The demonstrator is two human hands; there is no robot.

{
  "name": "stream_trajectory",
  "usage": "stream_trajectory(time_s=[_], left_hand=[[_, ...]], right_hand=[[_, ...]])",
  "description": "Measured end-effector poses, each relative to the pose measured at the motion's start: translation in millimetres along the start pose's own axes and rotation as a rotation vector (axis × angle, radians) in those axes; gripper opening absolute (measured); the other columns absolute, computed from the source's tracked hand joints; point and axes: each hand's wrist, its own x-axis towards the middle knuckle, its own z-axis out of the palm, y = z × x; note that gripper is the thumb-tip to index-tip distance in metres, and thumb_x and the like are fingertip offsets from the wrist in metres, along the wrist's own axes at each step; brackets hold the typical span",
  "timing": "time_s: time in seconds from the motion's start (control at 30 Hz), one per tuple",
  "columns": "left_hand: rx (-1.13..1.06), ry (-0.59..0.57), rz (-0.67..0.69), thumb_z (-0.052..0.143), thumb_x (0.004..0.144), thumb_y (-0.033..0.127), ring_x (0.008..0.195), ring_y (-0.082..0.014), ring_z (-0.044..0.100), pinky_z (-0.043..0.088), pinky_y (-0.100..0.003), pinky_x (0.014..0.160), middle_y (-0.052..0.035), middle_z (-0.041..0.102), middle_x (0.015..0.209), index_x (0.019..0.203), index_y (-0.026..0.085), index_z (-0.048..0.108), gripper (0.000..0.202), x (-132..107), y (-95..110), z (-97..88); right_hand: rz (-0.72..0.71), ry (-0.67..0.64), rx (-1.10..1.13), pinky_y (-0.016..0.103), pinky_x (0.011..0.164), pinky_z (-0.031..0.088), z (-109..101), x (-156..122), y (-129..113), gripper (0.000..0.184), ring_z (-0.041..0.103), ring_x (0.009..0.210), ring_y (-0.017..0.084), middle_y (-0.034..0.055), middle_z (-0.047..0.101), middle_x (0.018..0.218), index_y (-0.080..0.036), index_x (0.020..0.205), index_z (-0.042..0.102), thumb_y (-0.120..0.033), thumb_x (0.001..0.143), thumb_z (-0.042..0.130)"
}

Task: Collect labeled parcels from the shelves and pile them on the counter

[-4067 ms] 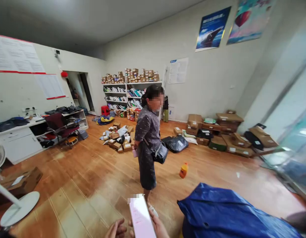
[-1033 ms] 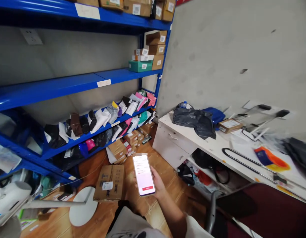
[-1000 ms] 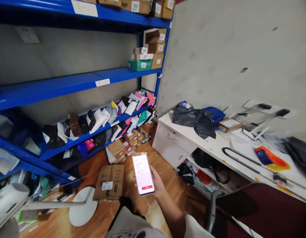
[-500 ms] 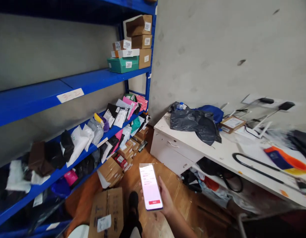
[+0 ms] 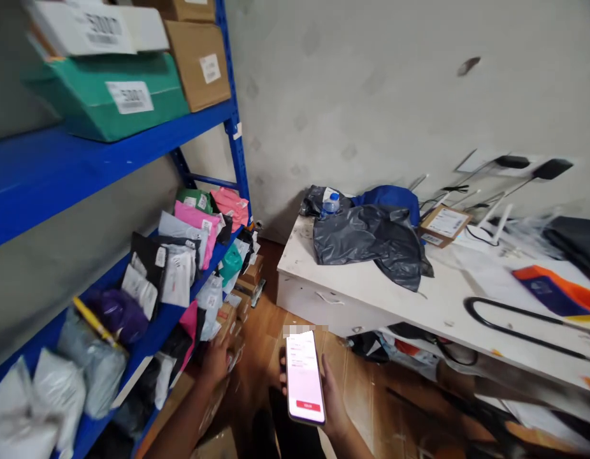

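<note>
My right hand [image 5: 333,395] is wrapped round a smartphone [image 5: 305,377], held upright above the floor with its lit screen towards me. The screen shows a pale page and a red button at the bottom. My left hand [image 5: 215,364] reaches down on the left, beside the cardboard boxes [image 5: 227,320] at the foot of the rack. Its fingers look stretched out and nothing shows in them; whether they touch a box I cannot tell. Closest above it are a grey mailer bag [image 5: 209,306] and a pink-and-black bag [image 5: 188,331] on a low shelf.
The blue rack [image 5: 161,148] fills the left side, with bagged parcels and a green box [image 5: 118,105] on it. On the right a white desk [image 5: 295,255] bears black plastic bags [image 5: 362,236], a water bottle [image 5: 331,204], a labelled carton [image 5: 445,224] and a router.
My view has come forward, nearer the rack's far end. My left arm has come into view, reaching towards the low boxes. The smartphone stays in my right hand, slightly further right in view.
</note>
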Motion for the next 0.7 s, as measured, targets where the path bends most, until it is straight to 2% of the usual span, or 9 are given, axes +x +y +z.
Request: stream_trajectory(time_s=[0.13,0.2,0.27,0.33,0.4,0.47,0.5,0.6,0.7], left_hand=[[0.077,0.078,0.065,0.051,0.085,0.010,0.133,-0.0275,0.044,0.039,-0.038,0.109,-0.0172,0.046,0.146,0.135,0.011,0.052,0.050,164,47,-35.4],[0.103,0.104,0.070,0.046,0.087,0.010,0.136,-0.0262,0.039,0.038,-0.037,0.109,-0.0153,0.041,0.151,0.139,0.011,0.048,0.053,242,70,-49.2],[0.134,0.133,0.046,0.038,0.088,0.007,0.143,-0.0251,0.030,0.032,-0.040,0.114,-0.0146,0.033,0.156,0.146,0.010,0.039,0.058,305,81,-57.7],[0.169,0.155,0.004,0.032,0.088,0.004,0.144,-0.0261,0.026,0.027,-0.047,0.116,-0.0176,0.033,0.155,0.147,0.009,0.035,0.060,350,80,-61.5],[0.204,0.150,-0.023,0.038,0.088,0.008,0.138,-0.0307,0.036,0.030,-0.051,0.112,-0.0222,0.047,0.144,0.139,0.006,0.046,0.052,372,70,-62.6],[0.236,0.128,-0.008,0.052,0.086,0.019,0.127,-0.0341,0.046,0.035,-0.050,0.107,-0.0220,0.058,0.130,0.123,0.007,0.059,0.040,380,58,-62.8],[0.251,0.124,0.006,0.057,0.085,0.025,0.124,-0.0352,0.047,0.037,-0.049,0.106,-0.0213,0.058,0.129,0.119,0.008,0.062,0.038,380,54,-62.9],[0.292,0.146,0.067,0.061,0.085,0.037,0.131,-0.0358,0.039,0.037,-0.048,0.105,-0.0182,0.045,0.144,0.132,0.015,0.053,0.053,385,51,-63.6],[0.321,0.139,0.139,0.063,0.084,0.035,0.127,-0.0310,0.044,0.038,-0.043,0.105,-0.0141,0.055,0.131,0.131,0.019,0.052,0.051,396,52,-64.8]], right_hand=[[0.011,0.051,-0.003,0.036,0.069,0.056,-21,59,-69,0.072,0.073,0.075,0.027,0.0180,0.076,0.096,-0.010,0.110,0.071,-0.073,0.074,0.063],[-0.001,0.064,0.014,0.042,0.076,0.057,-29,97,-109,0.071,0.073,0.078,0.029,0.0170,0.076,0.099,-0.013,0.110,0.071,-0.073,0.074,0.063],[-0.035,0.093,0.054,0.046,0.084,0.055,-34,135,-144,0.065,0.072,0.086,0.029,0.0146,0.075,0.108,-0.017,0.112,0.071,-0.071,0.077,0.062],[-0.106,0.138,0.113,0.048,0.091,0.052,-39,166,-169,0.059,0.070,0.099,0.029,0.0106,0.071,0.120,-0.023,0.117,0.069,-0.068,0.080,0.059],[-0.161,0.160,0.147,0.049,0.100,0.047,-47,186,-179,0.059,0.064,0.114,0.029,0.0073,0.065,0.132,-0.029,0.123,0.065,-0.069,0.080,0.058],[-0.185,0.154,0.134,0.051,0.108,0.039,-61,195,-173,0.063,0.055,0.126,0.030,0.0068,0.059,0.139,-0.033,0.127,0.062,-0.071,0.077,0.060],[-0.192,0.156,0.120,0.051,0.112,0.034,-69,195,-166,0.065,0.051,0.130,0.030,0.0064,0.056,0.142,-0.035,0.128,0.062,-0.072,0.075,0.061],[-0.165,0.160,0.087,0.049,0.115,0.029,-94,193,-134,0.064,0.042,0.138,0.028,0.0040,0.052,0.146,-0.039,0.125,0.063,-0.072,0.070,0.067],[-0.011,0.041,0.009,0.051,0.108,0.037,-98,201,-105,0.073,0.049,0.132,0.031,0.0081,0.052,0.145,-0.037,0.128,0.061,-0.057,0.061,0.083]])
